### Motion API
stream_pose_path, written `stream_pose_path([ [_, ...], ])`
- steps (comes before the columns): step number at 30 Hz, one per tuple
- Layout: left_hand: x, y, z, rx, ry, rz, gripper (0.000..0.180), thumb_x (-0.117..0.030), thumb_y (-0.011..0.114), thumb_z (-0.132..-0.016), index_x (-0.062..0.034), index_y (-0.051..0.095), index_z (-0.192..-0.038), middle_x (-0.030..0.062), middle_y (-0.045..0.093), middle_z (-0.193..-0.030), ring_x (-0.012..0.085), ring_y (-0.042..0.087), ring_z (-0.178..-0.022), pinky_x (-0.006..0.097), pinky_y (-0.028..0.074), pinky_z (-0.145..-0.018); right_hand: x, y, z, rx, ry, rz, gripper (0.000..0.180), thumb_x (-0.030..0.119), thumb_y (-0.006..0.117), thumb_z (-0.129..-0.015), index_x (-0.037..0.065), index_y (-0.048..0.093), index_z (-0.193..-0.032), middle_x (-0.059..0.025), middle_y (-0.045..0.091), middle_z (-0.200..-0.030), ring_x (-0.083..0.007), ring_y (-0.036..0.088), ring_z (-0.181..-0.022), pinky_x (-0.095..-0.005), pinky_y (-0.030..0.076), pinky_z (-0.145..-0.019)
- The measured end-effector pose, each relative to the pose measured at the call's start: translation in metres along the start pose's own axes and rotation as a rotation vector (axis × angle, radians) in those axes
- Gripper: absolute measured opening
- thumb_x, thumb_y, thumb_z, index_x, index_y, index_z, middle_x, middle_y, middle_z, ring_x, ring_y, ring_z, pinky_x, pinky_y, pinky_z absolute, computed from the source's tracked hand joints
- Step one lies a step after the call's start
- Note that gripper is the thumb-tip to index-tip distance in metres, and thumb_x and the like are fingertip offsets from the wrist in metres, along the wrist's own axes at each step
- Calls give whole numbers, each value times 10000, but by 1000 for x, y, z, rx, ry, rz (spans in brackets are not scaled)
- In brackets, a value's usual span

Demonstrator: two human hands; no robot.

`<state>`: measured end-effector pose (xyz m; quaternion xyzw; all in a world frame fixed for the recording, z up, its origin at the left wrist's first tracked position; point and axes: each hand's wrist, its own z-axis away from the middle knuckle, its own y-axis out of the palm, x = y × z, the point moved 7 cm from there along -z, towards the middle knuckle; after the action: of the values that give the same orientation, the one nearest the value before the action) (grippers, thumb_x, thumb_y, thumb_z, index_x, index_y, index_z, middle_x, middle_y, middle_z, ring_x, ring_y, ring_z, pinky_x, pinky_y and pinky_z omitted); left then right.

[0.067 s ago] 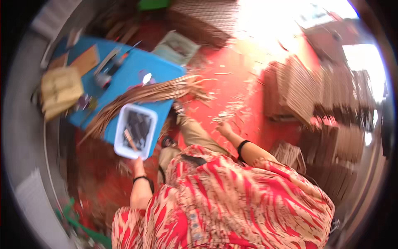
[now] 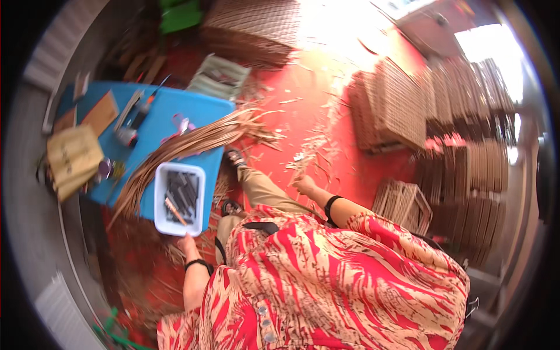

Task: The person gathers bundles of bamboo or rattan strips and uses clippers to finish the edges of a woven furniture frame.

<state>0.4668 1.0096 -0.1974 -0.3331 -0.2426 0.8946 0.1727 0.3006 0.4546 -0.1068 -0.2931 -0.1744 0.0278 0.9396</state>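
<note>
At the table [image 2: 201,105] edge, the left hand [image 2: 188,248] seems to be gripping the tub [image 2: 160,198], so I'd keep it level for those dark pieces [image 2: 185,192]; can't tell right hand's [image 2: 304,185] grip.

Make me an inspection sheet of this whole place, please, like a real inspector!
Surface: blue table, crowded; bare patches show.
Job's things: white box with dark pieces inside, at the table's near edge; bundle of brown strips lying across the table.
Clutter: scraps scattered over the red floor.
Hands: left hand at the box's near rim, grip unclear; right hand away from the table, fingers curled, contents unclear.
Cables: nothing seen for certain.
Surroundings: stacked woven panels on the right; bright light at the top.
</note>
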Motion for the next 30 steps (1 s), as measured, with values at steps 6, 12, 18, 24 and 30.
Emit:
stream_pose_path([
  [6,-76,-82,33,-264,179,-236,523,-345,528,-857,135,551,-1065,343,557,-1084,445,548,-1015,472,433,-885,-46,-7,89,81,-69,-189,273,194,660,-755,48,691,-984,-100,692,-818,-158,651,-712,-295,519,-669],
  [12,-72,-129,18,-229,176,-261,548,-380,543,-845,152,592,-967,329,596,-1006,443,577,-957,485,444,-839,-81,-18,83,-22,-82,-193,246,273,636,-713,84,712,-851,-158,674,-816,-304,652,-800,-369,502,-746],
  [18,-18,-123,-30,-103,224,-778,473,-334,538,-864,133,616,-878,243,642,-827,346,614,-730,430,467,-638,-107,-7,67,-238,9,-167,157,198,661,-683,80,702,-779,-111,666,-719,-204,629,-652,-328,486,-635],
  [24,-129,37,64,321,535,-869,380,-296,561,-856,78,623,-871,164,620,-782,256,566,-660,377,421,-557,-163,-97,69,-117,100,-750,288,155,681,-728,37,647,-989,-42,635,-747,-119,586,-629,-271,461,-516],
  [30,-243,150,144,584,496,-426,287,-259,583,-848,24,630,-864,85,598,-737,167,518,-589,324,375,-475,-274,-141,49,-121,96,-1385,253,159,643,-770,35,635,-990,22,531,-639,-84,497,-520,-219,402,-434],
])
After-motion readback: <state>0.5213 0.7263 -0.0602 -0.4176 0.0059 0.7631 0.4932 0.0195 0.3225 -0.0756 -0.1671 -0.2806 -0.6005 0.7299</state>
